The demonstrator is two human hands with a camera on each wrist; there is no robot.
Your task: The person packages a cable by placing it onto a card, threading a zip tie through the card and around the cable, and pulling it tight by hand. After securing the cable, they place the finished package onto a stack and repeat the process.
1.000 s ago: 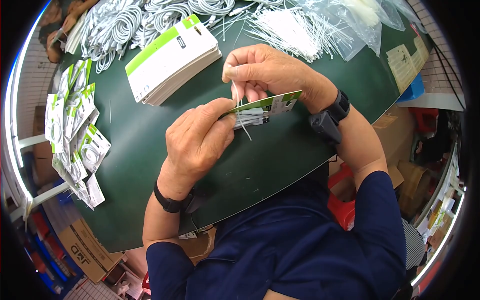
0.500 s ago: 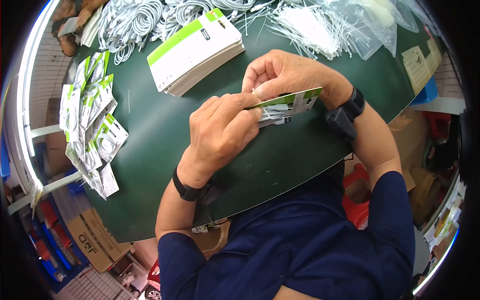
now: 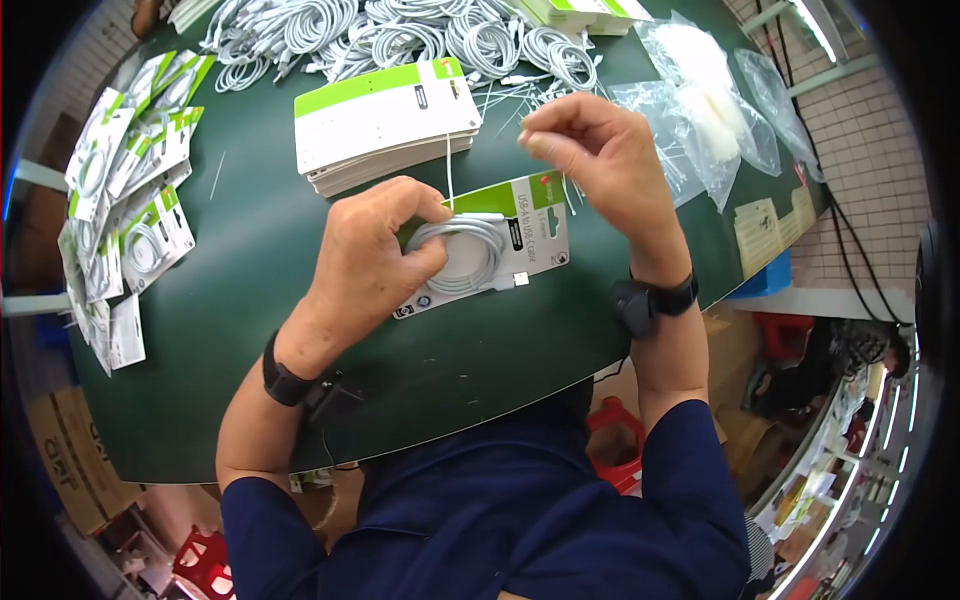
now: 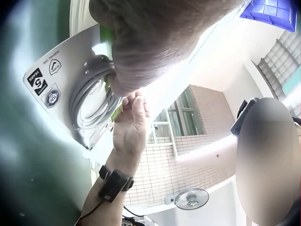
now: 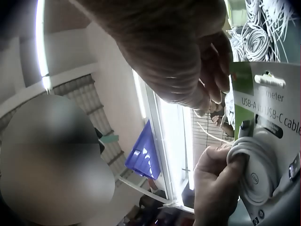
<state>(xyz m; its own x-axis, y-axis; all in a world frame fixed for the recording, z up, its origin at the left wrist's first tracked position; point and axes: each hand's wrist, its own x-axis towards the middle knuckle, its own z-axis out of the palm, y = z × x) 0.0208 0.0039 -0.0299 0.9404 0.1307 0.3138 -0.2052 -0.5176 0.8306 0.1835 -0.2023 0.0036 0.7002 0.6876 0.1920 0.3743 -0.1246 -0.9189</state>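
Observation:
My left hand [image 3: 375, 250] grips the left part of a white and green card [image 3: 545, 225] marked USB-A to USB-C cable. Its thumb lies over a coiled white cable [image 3: 490, 240] on the card's face; the cable's USB-A plug [image 3: 520, 279] points right. A thin white cable tie [image 3: 448, 165] stands up from the card's top edge beside the left fingers. My right hand [image 3: 610, 165] is raised above the card's right end, apart from it, with thumb and fingers loosely bent and nothing visible between them. The right wrist view shows the left thumb on the coil [image 5: 256, 174].
A stack of blank cards [image 3: 385, 120] stands just beyond my left hand. Coiled cables [image 3: 400, 40] lie along the far side. Carded cables [image 3: 130, 180] are heaped at the left. Clear plastic bags [image 3: 710, 110] lie at the right beside loose cable ties.
The card has turned from nearly edge-on to face up, showing the coil. My right hand has lifted off the tie and moved right, away from my left hand, which still holds the card.

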